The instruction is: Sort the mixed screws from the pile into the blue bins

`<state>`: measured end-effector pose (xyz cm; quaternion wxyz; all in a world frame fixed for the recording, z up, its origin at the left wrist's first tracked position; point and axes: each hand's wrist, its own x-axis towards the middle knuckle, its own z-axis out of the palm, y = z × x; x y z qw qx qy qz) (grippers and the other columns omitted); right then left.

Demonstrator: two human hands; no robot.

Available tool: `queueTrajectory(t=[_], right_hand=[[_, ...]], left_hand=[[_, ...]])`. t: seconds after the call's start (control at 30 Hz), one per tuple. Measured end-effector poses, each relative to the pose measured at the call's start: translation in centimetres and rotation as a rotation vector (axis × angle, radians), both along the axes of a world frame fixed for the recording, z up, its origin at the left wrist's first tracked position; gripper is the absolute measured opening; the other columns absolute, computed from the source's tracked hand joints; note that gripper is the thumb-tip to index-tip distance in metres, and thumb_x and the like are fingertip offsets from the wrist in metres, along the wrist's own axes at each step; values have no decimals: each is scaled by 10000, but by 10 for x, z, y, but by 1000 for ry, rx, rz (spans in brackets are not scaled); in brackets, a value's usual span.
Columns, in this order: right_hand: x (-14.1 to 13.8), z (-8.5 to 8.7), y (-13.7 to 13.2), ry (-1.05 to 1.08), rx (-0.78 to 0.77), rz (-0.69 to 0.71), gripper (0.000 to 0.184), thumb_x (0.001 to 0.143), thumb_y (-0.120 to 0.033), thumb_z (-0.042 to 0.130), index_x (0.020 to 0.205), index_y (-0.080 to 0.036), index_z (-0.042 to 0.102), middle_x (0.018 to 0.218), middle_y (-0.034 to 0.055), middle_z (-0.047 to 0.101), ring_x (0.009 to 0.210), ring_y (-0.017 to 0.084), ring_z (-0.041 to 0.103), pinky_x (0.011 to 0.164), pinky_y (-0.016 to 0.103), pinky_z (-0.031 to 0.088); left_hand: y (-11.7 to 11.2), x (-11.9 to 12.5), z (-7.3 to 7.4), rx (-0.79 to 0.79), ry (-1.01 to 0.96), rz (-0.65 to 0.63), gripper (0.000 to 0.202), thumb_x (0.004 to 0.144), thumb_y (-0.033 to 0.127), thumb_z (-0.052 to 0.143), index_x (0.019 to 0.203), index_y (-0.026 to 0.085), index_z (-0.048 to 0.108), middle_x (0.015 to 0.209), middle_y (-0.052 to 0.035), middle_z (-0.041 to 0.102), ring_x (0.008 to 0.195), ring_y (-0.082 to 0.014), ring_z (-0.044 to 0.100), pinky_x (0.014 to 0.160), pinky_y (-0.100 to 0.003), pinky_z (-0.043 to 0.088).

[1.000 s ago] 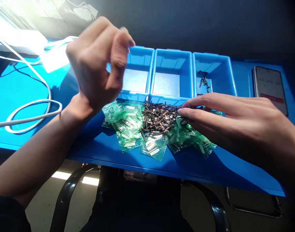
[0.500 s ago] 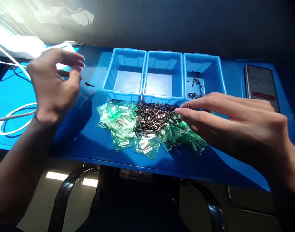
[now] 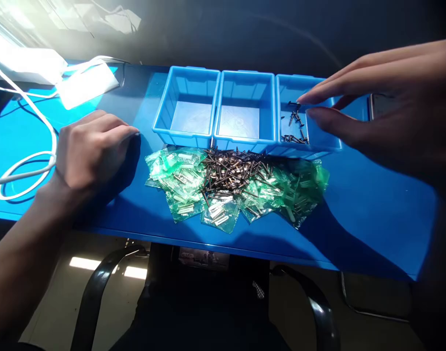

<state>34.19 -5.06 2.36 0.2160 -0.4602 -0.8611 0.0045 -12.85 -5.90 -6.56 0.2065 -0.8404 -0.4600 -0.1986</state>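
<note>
My left hand point(image 3: 93, 146) rests knuckles-up on the blue table point(image 3: 372, 209), left of the pile, with its fingers curled down and pressed together; what is under them is hidden. My right hand point(image 3: 387, 97) hovers over the right blue bin point(image 3: 286, 83), fingers stretched out and thumb apart from them, holding nothing I can see. Several dark screws point(image 3: 295, 127) lie in that bin. A heap of dark screws point(image 3: 232, 170) sits on green plastic bags point(image 3: 177, 178) of small white parts, just in front of the bins.
The left bin point(image 3: 163, 114) and middle bin point(image 3: 244, 77) hold nothing. A white cable point(image 3: 29, 163) loops at far left beside a white block point(image 3: 86, 83). A phone point(image 3: 375, 105) is mostly hidden behind my right hand. Black chair arms point(image 3: 98, 287) show below the table edge.
My left hand came down from the air onto the table where a single screw lay. My right hand lifted off the pile and moved back over the right bin.
</note>
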Motion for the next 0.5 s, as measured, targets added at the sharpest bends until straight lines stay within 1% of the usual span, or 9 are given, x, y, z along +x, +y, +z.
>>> queueTrajectory(t=[0.03,0.1,0.17,0.2,0.23,0.3,0.33,0.4,0.5], right_hand=[[7,1,13,-94,-14,10,280,1030,-511,724,1159,-294,844,1073,43,830,854,174,717,852,406,512],[13,3,38,-234,-117,-90,412,895,-578,865,1189,-289,861,1014,34,838,673,101,655,705,339,477],[9,2,58,-384,-303,-128,679,751,-624,945,1296,-236,827,1010,37,836,622,66,624,627,279,428],[4,1,65,-430,-374,-135,775,717,-622,956,1346,-199,798,1017,41,833,613,55,612,610,262,407],[-2,-1,70,-460,-422,-136,821,713,-598,958,1381,-159,771,1030,46,829,616,46,602,603,254,391],[-13,-4,74,-472,-470,-153,772,733,-497,961,1362,-98,759,1050,48,819,619,27,578,598,255,364],[-19,-6,74,-470,-488,-164,712,747,-442,956,1326,-74,765,1057,46,814,627,21,572,597,258,353],[-29,-7,71,-460,-531,-193,618,765,-360,936,1267,-43,765,1053,33,802,651,14,575,596,264,332],[-39,-5,66,-429,-601,-238,509,819,-282,890,1253,-51,757,1017,11,798,700,26,615,602,249,340]], left_hand=[[-6,2,1,55,-21,-24,259,1039,302,562,1156,334,791,1031,-6,811,876,-211,649,635,-422,413],[-17,10,6,176,-99,-58,340,1018,230,604,1289,377,747,1127,11,808,960,-225,696,710,-437,475],[-27,26,14,274,-186,-114,449,985,171,654,1345,432,717,1124,29,811,1000,-241,733,778,-458,543],[-31,37,19,281,-198,-176,464,953,163,707,1311,458,729,1049,57,820,949,-224,745,773,-441,579],[-34,49,23,309,-206,-303,466,897,159,784,1277,427,754,977,49,829,863,-225,746,702,-421,579],[-36,74,32,220,-144,-459,422,894,134,792,1265,334,769,985,9,848,884,-243,776,687,-401,626],[-35,85,34,212,-148,-479,377,926,107,734,1247,301,771,1006,-7,851,917,-247,791,698,-400,647],[-32,102,38,139,-97,-528,330,980,133,675,1248,310,749,1139,-7,848,1024,-238,817,687,-366,659],[-21,115,44,136,-104,-569,296,978,204,735,1254,311,740,1284,-28,812,1104,-243,808,697,-343,640]])
